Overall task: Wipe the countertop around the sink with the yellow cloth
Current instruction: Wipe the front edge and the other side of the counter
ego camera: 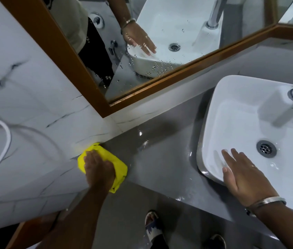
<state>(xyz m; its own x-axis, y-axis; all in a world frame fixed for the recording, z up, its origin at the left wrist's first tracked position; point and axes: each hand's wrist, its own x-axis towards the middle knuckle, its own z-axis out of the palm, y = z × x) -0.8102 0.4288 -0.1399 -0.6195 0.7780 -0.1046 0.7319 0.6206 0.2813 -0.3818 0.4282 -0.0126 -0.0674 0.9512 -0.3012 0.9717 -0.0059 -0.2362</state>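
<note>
— What does the cloth look like?

— The yellow cloth (104, 164) is bright, bunched into a rumpled pad, lying at the far left end of the countertop (160, 169), touching the marble-veined wall tile (34, 97). My left hand (100, 170) presses flat on top of it, fingers spread over the folds.

— And the surfaces?

— The countertop is smooth grey, glossy with wet streaks. Above it hangs a mirror (160, 42) in a brown wooden frame, speckled with droplets. Further right sits the sink (212, 123), a white glazed rounded rectangle with a metal drain (266, 149). My right hand (246, 178) rests open on its near rim, gripping nothing.
</note>
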